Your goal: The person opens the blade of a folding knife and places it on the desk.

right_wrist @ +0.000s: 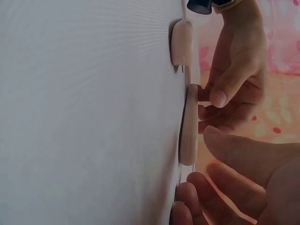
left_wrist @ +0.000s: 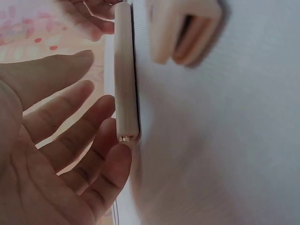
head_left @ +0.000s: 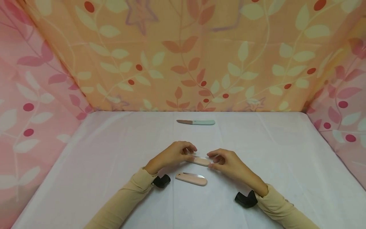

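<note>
- Left hand (head_left: pixel 174 155): we see it at the left end of a closed pink folding knife (head_left: pixel 200 161) lying flat on the white-clothed worktop (head_left: pixel 286 165). The fingers are loosely bent, with the tips touching the handle's end. In the left wrist view the fingers (left_wrist: pixel 89 126) are spread beside the handle (left_wrist: pixel 125 75), so the grip is wide and not clamped.
- Centre: the held knife lies between both hands, mid-worktop. Just nearer the person lies a second pink folding knife (head_left: pixel 191 179), its blade partly showing along the handle. It is close to the first knife but apart from it. Farther back, near the rear curtain (head_left: pixel 183 57), a green-handled knife (head_left: pixel 197 122) lies with its blade out, well apart.
- Right hand (head_left: pixel 226 163): fingertips meet the right end of the same handle. In the right wrist view the fingertips (right_wrist: pixel 187 197) sit at the handle's tip (right_wrist: pixel 189 126). It is a light touch, and we cannot tell whether it amounts to a pinch.
- Step, as we judge it: both hands are settling on the closed knife, which is not yet lifted. The next move likely needs a firmer pinch at each end and care around the blade slot.
- Room: there is open cloth to the left and right, and curtain walls bound three sides. The nearer knife crowds any pull toward the person.
</note>
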The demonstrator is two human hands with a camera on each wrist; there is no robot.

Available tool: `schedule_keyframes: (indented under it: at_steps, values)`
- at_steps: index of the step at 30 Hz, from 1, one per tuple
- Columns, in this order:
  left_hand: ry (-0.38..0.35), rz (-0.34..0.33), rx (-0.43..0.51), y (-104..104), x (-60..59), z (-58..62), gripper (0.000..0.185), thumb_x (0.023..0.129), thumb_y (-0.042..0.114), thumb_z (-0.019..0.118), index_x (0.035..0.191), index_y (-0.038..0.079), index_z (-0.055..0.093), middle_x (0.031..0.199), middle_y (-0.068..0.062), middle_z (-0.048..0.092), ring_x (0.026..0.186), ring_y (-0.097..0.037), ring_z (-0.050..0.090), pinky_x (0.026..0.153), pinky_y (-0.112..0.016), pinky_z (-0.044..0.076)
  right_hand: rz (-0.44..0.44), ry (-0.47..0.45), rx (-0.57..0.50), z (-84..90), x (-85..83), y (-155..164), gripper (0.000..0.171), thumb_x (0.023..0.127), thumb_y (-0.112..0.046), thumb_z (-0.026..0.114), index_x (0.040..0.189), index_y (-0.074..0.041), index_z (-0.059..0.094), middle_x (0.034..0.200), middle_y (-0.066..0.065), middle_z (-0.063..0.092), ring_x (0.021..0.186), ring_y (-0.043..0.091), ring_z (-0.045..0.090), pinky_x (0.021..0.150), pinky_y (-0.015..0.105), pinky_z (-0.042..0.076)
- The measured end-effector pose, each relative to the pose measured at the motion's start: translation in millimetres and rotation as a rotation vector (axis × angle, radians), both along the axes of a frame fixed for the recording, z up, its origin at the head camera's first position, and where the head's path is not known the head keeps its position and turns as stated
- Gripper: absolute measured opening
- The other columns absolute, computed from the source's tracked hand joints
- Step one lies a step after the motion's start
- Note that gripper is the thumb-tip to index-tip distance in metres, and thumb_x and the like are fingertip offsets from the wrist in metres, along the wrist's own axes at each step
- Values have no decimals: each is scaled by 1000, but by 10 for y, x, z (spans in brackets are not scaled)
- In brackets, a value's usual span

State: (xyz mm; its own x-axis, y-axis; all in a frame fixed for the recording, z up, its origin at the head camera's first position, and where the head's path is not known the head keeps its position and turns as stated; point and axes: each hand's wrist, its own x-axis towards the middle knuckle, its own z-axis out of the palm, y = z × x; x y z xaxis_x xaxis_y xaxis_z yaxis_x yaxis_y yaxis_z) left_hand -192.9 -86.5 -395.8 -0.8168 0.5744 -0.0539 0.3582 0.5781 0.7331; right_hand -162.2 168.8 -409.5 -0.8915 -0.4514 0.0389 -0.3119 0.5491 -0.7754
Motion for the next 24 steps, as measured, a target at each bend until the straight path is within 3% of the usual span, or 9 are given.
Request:
schedule_keyframes:
  at_steps: [11, 24]
  values:
    - [-12, -16, -50, 10, 39, -33, 26, 90, 12, 72, 115, 5, 70, 102, -3, 66, 95, -12, 59, 87, -27, 49, 13, 34, 9, -67, 24, -32, 29, 85, -13, 78, 113, -7, 71, 102, 2, 71, 85, 9, 58, 73, 20, 50]
    - [24, -47, -44, 6, 65, -30, 21, 87, 12, 76, 107, 8, 71, 91, -1, 61, 84, -10, 52, 76, -22, 45, -11, 5, -4, -99, 46, -79, 26, 88, -17, 75, 111, -6, 72, 93, 0, 69, 79, 4, 56, 70, 20, 48]
